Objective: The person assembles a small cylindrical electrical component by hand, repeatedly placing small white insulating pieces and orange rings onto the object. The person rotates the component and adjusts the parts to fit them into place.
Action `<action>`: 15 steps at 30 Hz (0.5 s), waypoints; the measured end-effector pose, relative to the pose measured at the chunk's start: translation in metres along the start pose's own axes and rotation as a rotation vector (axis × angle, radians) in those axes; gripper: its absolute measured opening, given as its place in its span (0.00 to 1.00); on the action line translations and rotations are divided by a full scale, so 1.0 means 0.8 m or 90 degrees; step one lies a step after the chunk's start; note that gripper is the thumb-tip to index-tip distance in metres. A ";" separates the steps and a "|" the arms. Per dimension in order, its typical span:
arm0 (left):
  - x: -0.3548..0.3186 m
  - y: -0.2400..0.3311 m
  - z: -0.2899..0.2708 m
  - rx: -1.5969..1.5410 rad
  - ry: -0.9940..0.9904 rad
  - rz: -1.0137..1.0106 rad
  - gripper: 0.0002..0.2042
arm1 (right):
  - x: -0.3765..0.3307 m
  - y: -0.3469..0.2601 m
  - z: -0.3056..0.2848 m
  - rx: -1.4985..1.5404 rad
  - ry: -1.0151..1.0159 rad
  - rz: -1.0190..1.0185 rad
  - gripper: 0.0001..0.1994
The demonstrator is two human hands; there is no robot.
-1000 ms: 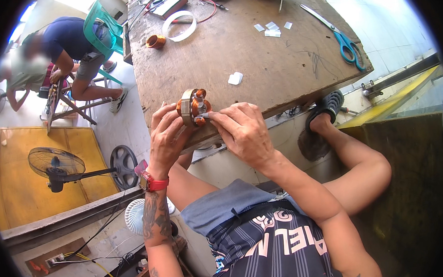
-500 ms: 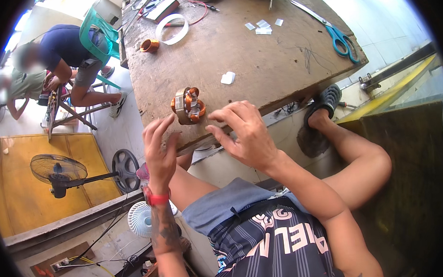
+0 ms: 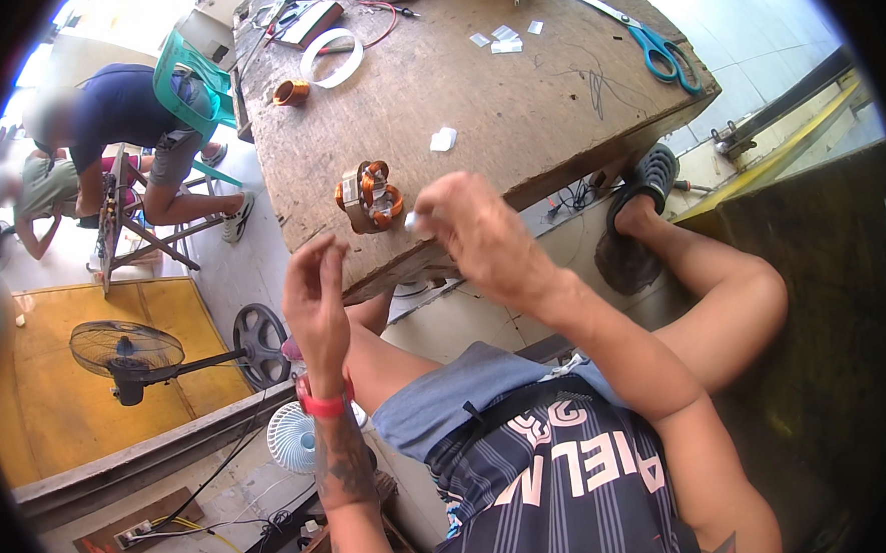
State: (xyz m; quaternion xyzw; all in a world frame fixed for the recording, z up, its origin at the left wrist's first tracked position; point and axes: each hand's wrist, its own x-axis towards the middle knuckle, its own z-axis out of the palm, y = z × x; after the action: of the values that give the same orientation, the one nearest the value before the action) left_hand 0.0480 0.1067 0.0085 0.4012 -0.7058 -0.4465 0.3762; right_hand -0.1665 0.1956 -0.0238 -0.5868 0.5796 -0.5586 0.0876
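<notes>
A small motor stator (image 3: 369, 196) wound with orange copper coils stands near the table's front left edge. Just right of it, my right hand (image 3: 481, 229) is raised with its fingers pinched on a small white slip (image 3: 410, 221). My left hand (image 3: 315, 288), with a red band at the wrist, is at the table edge below the stator. Its fingertips are drawn in close to the thumb, and whatever may be between them is hidden. Neither hand touches the stator. Beyond it lies a little pile of white slips (image 3: 443, 138).
The wooden table (image 3: 394, 109) also bears a copper coil (image 3: 292, 93), a white ring (image 3: 332, 59), clear slips (image 3: 504, 39), thin wire (image 3: 594, 86) and blue-handled scissors (image 3: 651, 45). Fans (image 3: 126, 345) stand on the left, where another person (image 3: 133, 102) bends over a wooden stand.
My right hand has closed its fingers and now shows a white slip at the tips. The left hand's spread fingers have drawn together. The view has shifted slightly; the stator stays put.
</notes>
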 end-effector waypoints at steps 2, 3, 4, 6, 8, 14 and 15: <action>0.039 -0.012 0.000 0.117 -0.017 0.047 0.11 | 0.014 0.014 0.005 -0.049 0.039 0.021 0.14; 0.056 -0.018 -0.001 0.132 -0.045 0.087 0.12 | 0.021 0.019 0.010 -0.077 0.056 0.003 0.14; 0.071 -0.023 -0.001 0.148 -0.070 0.131 0.13 | 0.026 0.022 0.014 -0.105 0.074 -0.015 0.14; 0.091 -0.032 0.000 0.185 -0.113 0.189 0.17 | 0.029 0.024 0.020 -0.168 0.016 -0.060 0.14; 0.101 -0.035 -0.001 0.215 -0.136 0.218 0.17 | 0.031 0.024 0.027 -0.205 -0.016 -0.088 0.14; 0.109 -0.038 -0.002 0.235 -0.160 0.256 0.17 | 0.043 0.026 0.036 -0.233 -0.030 -0.090 0.15; 0.109 -0.039 -0.002 0.237 -0.157 0.253 0.17 | 0.043 0.026 0.034 -0.234 -0.032 -0.084 0.14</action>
State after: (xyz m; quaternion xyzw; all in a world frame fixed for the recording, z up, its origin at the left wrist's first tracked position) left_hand 0.0220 0.0189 -0.0050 0.2601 -0.8808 -0.2722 0.2873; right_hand -0.1684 0.1476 -0.0297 -0.6432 0.6299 -0.4332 -0.0434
